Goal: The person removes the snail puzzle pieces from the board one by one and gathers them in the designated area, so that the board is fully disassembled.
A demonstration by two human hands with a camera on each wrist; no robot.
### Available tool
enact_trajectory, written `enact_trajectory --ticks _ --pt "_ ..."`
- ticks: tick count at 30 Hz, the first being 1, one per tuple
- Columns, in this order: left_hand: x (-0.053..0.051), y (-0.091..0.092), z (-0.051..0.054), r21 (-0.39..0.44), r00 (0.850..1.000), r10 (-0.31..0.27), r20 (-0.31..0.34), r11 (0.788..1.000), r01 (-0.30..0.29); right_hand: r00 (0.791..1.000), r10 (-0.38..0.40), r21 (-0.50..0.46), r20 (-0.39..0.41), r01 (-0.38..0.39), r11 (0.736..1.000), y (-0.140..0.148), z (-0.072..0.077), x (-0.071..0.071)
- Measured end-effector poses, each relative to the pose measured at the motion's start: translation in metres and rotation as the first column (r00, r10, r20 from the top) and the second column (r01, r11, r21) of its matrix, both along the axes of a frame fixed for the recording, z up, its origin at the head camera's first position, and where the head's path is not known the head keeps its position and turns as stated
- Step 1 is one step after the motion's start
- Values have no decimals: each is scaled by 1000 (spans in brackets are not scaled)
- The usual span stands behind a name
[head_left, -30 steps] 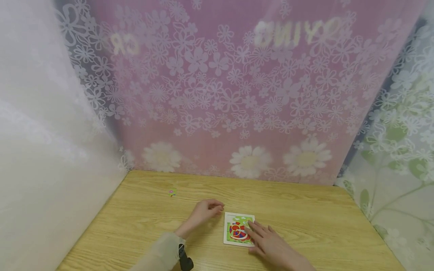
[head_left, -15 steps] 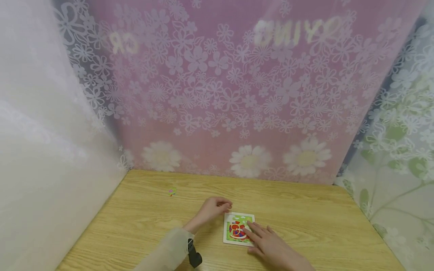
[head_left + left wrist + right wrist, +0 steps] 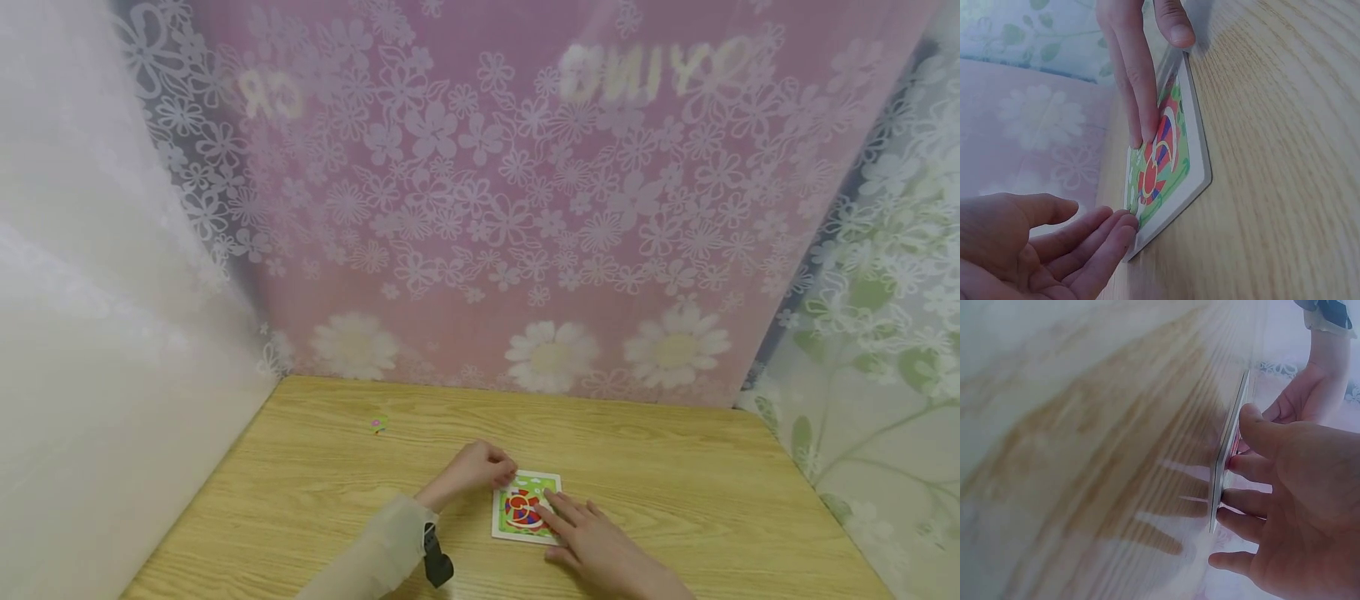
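A small square jigsaw puzzle (image 3: 523, 510) with a white frame lies flat on the table, its picture a red and blue snail-like spiral on green. My left hand (image 3: 476, 467) is at its far left corner. In the left wrist view the left fingertips (image 3: 1124, 225) touch the green picture beside the frame, bent a little, thumb apart; no loose piece shows between them. From the right, my right hand (image 3: 596, 537) rests its straight fingers on the puzzle. The right wrist view shows those fingers (image 3: 1244, 503) along the puzzle's edge.
A small green puzzle piece (image 3: 379, 425) with a pink spot lies at the far left of the wooden table (image 3: 645, 467). Flowered curtains (image 3: 450, 208) stand behind and at both sides. A black wrist strap (image 3: 437, 558) sits on the left sleeve.
My left hand has moved right and onto the puzzle's far left corner. Green now shows near that corner, where a pale patch was. The right hand has stayed almost still.
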State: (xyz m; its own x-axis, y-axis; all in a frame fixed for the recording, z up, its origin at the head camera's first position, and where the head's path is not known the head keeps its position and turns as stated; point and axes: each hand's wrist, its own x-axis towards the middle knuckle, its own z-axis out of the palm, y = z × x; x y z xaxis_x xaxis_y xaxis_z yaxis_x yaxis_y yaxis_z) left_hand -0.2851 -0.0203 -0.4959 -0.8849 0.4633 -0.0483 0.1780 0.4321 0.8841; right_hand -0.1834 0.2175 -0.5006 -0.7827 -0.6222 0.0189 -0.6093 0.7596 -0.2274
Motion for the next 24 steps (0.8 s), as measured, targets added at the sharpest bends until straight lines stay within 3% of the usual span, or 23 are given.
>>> enact_trajectory --ticks 5,24 --pt "0 2 0 -13 1000 -2 21 1000 3 1000 1 5 -15 -1 1000 -2 1 1" --pt "3 11 2 -83 1000 27 -15 996 -28 1000 -12 56 -19 13 998 -3 1 0"
